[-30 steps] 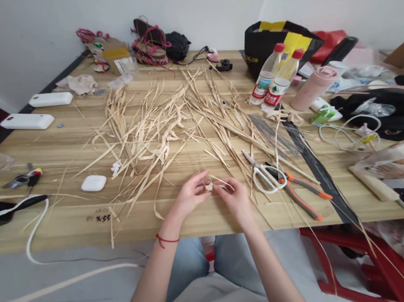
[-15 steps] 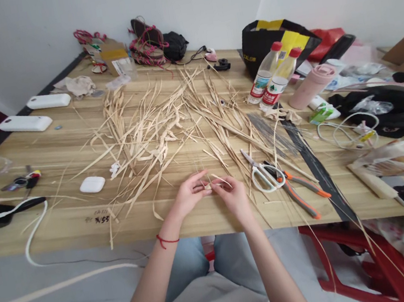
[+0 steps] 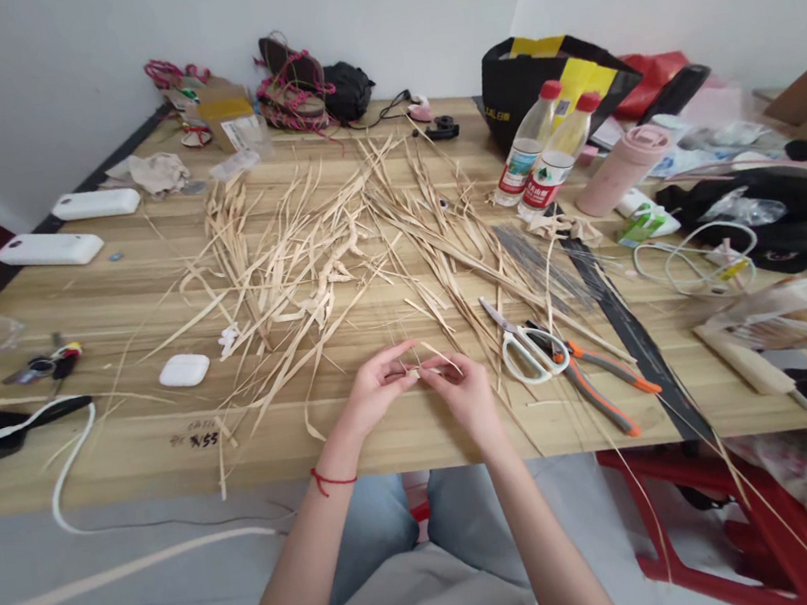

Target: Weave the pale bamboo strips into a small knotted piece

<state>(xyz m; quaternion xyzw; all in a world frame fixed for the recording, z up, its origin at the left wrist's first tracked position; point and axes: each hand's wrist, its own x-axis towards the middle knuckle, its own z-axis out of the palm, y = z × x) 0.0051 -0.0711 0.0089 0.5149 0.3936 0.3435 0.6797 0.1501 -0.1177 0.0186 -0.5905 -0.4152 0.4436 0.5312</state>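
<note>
Left hand (image 3: 376, 396) and right hand (image 3: 464, 389) fingers pinch one straw strip (image 3: 423, 368) above the table (image 3: 108, 306)

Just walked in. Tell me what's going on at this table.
A person sits at a wooden table, both hands together over its near edge. The left hand and right hand pinch a small piece of straw between their fingertips. A big loose pile of straw strips spreads across the table behind them. White-handled scissors and orange-handled pliers lie just to the right, untouched. Two bottles stand further back.
</note>
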